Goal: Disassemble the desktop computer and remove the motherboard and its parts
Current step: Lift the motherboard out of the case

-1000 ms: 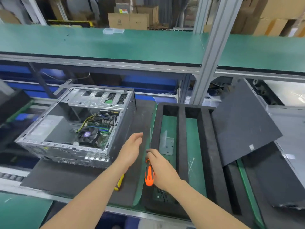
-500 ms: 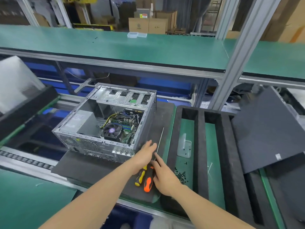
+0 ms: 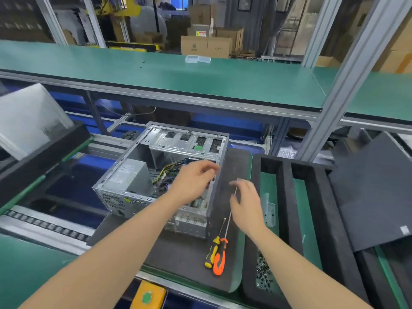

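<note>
Two empty hands, fingers loose and apart: the left hand (image 3: 191,181) hovered over the open grey metal computer case (image 3: 185,142), green motherboard (image 3: 163,184) right beneath it; right hand (image 3: 247,204) hung outside, farther.

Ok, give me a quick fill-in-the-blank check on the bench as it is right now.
1. ____ screwdrivers lie on the dark mat beside the computer case.
2. The longer screwdriver has an ____ handle.
3. The loose screws lie in the foam tray to the ____ of the mat.

Missing words: two; orange; right.
</note>
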`<state>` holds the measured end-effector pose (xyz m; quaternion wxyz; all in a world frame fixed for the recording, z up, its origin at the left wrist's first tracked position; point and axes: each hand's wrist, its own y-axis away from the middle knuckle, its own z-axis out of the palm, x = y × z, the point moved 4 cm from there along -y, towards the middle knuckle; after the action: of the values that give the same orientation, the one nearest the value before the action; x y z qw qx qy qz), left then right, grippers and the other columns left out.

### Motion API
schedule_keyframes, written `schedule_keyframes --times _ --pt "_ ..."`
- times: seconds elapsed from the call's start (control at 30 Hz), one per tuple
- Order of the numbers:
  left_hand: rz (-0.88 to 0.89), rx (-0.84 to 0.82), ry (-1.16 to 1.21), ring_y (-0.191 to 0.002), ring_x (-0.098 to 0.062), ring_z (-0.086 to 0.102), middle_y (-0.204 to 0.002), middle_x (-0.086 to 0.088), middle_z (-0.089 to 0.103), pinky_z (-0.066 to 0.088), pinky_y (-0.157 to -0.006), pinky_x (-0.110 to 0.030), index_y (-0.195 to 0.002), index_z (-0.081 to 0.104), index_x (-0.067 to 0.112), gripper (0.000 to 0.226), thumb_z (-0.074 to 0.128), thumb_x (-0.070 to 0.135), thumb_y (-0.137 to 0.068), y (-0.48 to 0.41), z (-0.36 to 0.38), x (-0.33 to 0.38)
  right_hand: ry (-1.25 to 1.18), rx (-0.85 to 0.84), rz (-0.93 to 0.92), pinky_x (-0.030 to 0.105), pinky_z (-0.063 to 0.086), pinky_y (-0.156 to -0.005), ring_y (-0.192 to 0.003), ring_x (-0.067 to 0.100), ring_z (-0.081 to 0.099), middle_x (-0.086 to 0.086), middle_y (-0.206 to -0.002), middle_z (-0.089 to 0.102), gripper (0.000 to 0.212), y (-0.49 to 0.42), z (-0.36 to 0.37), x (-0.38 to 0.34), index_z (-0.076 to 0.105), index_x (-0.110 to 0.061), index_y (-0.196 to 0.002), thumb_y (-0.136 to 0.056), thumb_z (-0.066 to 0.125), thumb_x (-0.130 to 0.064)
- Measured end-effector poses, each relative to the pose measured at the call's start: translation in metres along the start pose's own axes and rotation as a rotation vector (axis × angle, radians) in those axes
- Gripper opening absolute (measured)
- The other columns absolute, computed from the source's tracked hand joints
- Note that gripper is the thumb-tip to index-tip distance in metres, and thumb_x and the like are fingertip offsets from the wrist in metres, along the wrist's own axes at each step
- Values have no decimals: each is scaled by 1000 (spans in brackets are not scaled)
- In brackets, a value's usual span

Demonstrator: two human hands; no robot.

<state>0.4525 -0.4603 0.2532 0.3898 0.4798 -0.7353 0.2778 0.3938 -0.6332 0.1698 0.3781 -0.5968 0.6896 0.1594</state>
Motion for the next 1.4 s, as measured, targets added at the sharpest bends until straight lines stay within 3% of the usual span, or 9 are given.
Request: schedule_keyframes --times 0.07,0.13,0.2,0.27,0.47,0.7,0.83,1.23,1.4 --pt "-37 57 -26 -91 -11 75 -100 19 77 60 -89 -40 -111 73 33 25 56 20 -100 -16 -38 -21 -16 57 -42 19 38 -93 -107 0 50 -10 -126 55 32 -23 -6 -35 63 -23 -124 -97 55 -8" --pt "-57 108 -102 -79 -8 73 -94 15 78 61 -84 -39 -102 73 32 32 52 7 -97 -30 -71 -47 5 7 -92 20 42 -87 -100 3 55 -11 -117 62 28 -43 0 -69 66 -24 -118 -97 55 -10" --pt "-47 137 -245 -74 3 66 -95 8 77 58 -79 -30 -96 71 31 40 47 -2 -93 -44 -102 -73 46 -151 -127 26 50 -86 -95 9 63 -8 -107 70 23 -60 23 -100 70 -23 -112 -96 56 -13" --pt "-28 91 -432 -93 -11 70 -103 2 77 57 -90 -35 -101 75 26 39 49 -2 -91 -57 -125 -100 169 -384 -122 36 55 -88 -99 19 64 -2 -109 70 25 -74 62 -125 67 -23 -118 -95 59 -23" --pt "154 -218 -856 -114 -23 63 -123 3 70 43 -103 -36 -124 70 29 35 49 18 -97 -90 -135 -155 709 -883 -23 54 44 -108 -141 41 35 17 -158 26 107 -92 176 -122 11 -12 -160 -84 81 -38" --pt "133 -188 -771 -107 -20 66 -120 8 72 49 -86 -36 -121 69 36 34 48 32 -94 -101 -128 -179 720 -785 51 46 54 -86 -121 37 50 15 -132 51 99 -96 203 -103 31 -14 -142 -69 91 -39" --pt "144 -150 -755 -101 -17 67 -116 10 72 49 -79 -34 -118 68 37 33 46 37 -94 -105 -126 -188 691 -674 12 37 43 -69 -111 34 52 10 -118 53 95 -97 202 -99 35 -19 -137 -62 90 -40" --pt "144 -157 -794 -100 -16 67 -115 12 72 51 -76 -33 -126 63 41 37 44 35 -95 -104 -126 -188 583 -625 70 46 58 -87 -126 32 48 4 -135 47 122 -133 200 -93 29 -30 -154 -54 96 -44" --pt "135 -206 -825 -88 -14 66 -105 12 73 38 -58 -29 -127 61 46 41 45 36 -91 -104 -126 -185 562 -586 58 47 56 -90 -131 31 46 3 -140 48 121 -129 199 -88 28 -31 -156 -56 95 -48"
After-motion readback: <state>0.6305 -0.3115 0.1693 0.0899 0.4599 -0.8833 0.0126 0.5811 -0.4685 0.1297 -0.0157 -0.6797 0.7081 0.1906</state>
